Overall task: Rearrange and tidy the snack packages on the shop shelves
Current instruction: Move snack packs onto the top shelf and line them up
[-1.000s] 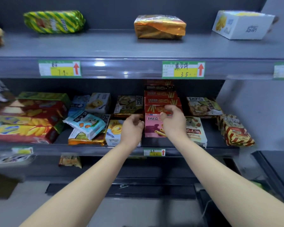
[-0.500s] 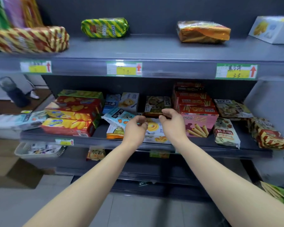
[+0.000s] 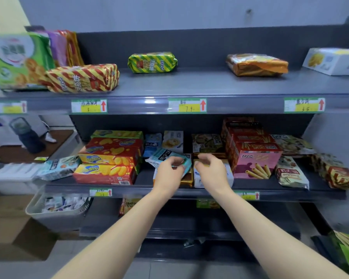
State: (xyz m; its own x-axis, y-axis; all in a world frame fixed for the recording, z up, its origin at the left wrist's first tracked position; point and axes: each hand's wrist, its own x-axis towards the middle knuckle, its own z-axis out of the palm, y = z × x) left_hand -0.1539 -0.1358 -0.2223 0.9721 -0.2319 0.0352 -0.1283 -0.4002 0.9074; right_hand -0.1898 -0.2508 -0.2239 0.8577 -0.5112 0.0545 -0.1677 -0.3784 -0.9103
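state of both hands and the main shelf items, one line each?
left hand: grips the teal packet
teal packet: tilted, propped on other packs
right hand: curled over white box; grip unclear
white box: standing, shelf front
pink stick-biscuit box: upright, facing out
red chip boxes: stacked flat
red-striped pack: lying flat, top shelf
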